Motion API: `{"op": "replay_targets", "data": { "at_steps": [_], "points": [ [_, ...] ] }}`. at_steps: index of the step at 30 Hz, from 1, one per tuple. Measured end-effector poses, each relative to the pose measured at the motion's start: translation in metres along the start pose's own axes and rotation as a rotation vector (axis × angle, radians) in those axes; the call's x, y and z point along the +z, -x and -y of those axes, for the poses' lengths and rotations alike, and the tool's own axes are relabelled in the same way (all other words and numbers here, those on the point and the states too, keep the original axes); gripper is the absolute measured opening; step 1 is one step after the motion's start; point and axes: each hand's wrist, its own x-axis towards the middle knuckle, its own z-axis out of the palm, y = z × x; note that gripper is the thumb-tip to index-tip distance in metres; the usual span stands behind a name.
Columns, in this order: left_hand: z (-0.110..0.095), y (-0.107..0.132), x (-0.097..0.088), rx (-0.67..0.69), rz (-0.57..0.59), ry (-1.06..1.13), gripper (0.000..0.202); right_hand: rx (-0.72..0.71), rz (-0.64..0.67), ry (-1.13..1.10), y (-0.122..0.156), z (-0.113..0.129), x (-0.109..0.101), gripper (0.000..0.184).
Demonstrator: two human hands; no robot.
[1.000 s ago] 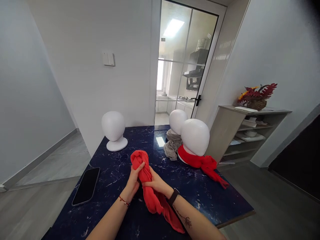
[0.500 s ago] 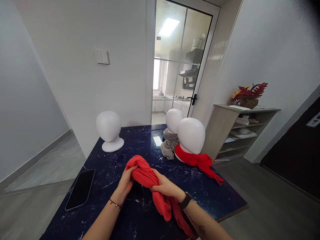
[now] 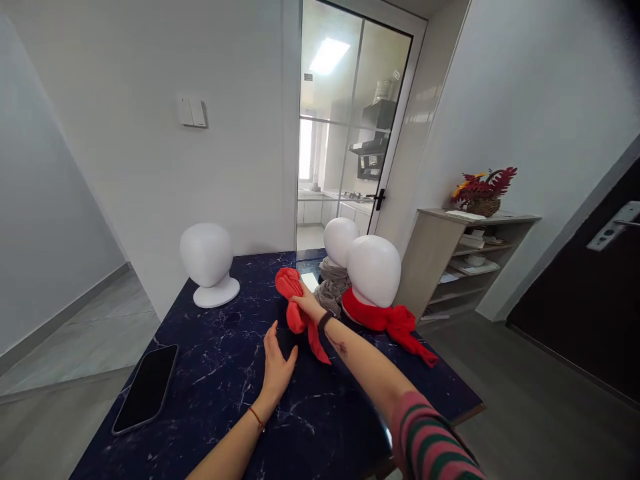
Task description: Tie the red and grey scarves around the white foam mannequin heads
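A bunched coral-red scarf [image 3: 296, 317] is gripped in my right hand [image 3: 311, 305], which reaches out over the middle of the table; one end of the cloth hangs down toward me. My left hand [image 3: 279, 363] is empty, thumb and fingers apart, just nearer to me than the scarf. Beyond it on the left stands a bare white mannequin head [image 3: 206, 257] on a round base. To the right, another white head [image 3: 374, 270] has a deep red scarf [image 3: 367, 313] knotted round its neck. Behind that, a third head [image 3: 340, 240] wears a grey scarf [image 3: 331, 293].
The dark blue marbled table [image 3: 210, 360] carries a black phone [image 3: 147, 389] at its left edge. A glass door [image 3: 345, 107] stands behind the table. At the right is a shelf unit [image 3: 440, 260] with a basket of red leaves [image 3: 483, 197] on top.
My right hand has carried the coral-red scarf forward, away from me. My left hand has let go of it and opened. The view has shifted slightly right.
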Motion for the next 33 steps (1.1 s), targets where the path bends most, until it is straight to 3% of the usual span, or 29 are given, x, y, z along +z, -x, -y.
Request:
{"op": "replay_targets", "data": {
  "at_steps": [3, 6, 9, 11, 13, 15, 17, 19, 21, 23, 26, 28, 33],
  "points": [
    [0.005, 0.006, -0.002, 0.014, -0.001, -0.014, 0.066, 0.048, -0.026, 0.080, -0.032, -0.002, 0.022, 0.075],
    [0.008, 0.004, -0.003, 0.000, -0.009, 0.008, 0.064, 0.111, -0.085, 0.175, -0.043, -0.002, 0.033, 0.092],
    [0.011, 0.003, -0.003, -0.012, -0.013, 0.037, 0.061, 0.085, -0.140, 0.241, -0.030, -0.002, 0.033, 0.089],
    [0.012, 0.004, -0.002, -0.029, -0.014, 0.054, 0.059, -0.049, -0.156, 0.265, -0.005, -0.004, 0.024, 0.078],
    [0.012, 0.005, -0.002, -0.048, -0.027, 0.054, 0.058, -0.261, -0.201, 0.269, 0.029, -0.008, 0.006, 0.067],
    [0.009, 0.001, -0.003, -0.053, -0.055, 0.029, 0.057, -0.391, -0.338, 0.244, 0.068, -0.015, -0.024, 0.053],
    [0.005, -0.008, -0.006, -0.052, -0.097, -0.021, 0.057, -0.380, -0.634, 0.251, 0.099, -0.024, -0.064, 0.047],
    [0.002, -0.024, -0.007, -0.071, -0.140, -0.073, 0.060, -0.308, -0.960, 0.263, 0.117, -0.033, -0.109, 0.054],
    [0.002, -0.041, -0.007, -0.117, -0.142, -0.094, 0.063, -0.236, -1.125, 0.308, 0.121, -0.042, -0.152, 0.069],
    [0.004, -0.052, -0.003, -0.157, -0.095, -0.086, 0.065, -0.189, -1.042, 0.339, 0.116, -0.051, -0.187, 0.088],
    [0.004, -0.051, 0.007, -0.095, -0.088, -0.119, 0.065, -0.173, -0.754, 0.346, 0.100, -0.063, -0.216, 0.107],
    [0.000, -0.040, 0.014, 0.030, -0.128, -0.192, 0.062, -0.203, -0.664, 0.367, 0.090, -0.070, -0.221, 0.111],
    [-0.010, -0.010, 0.021, 0.262, -0.040, -0.314, 0.063, -0.244, -0.698, 0.380, 0.071, -0.084, -0.215, 0.100]
  ]
}}
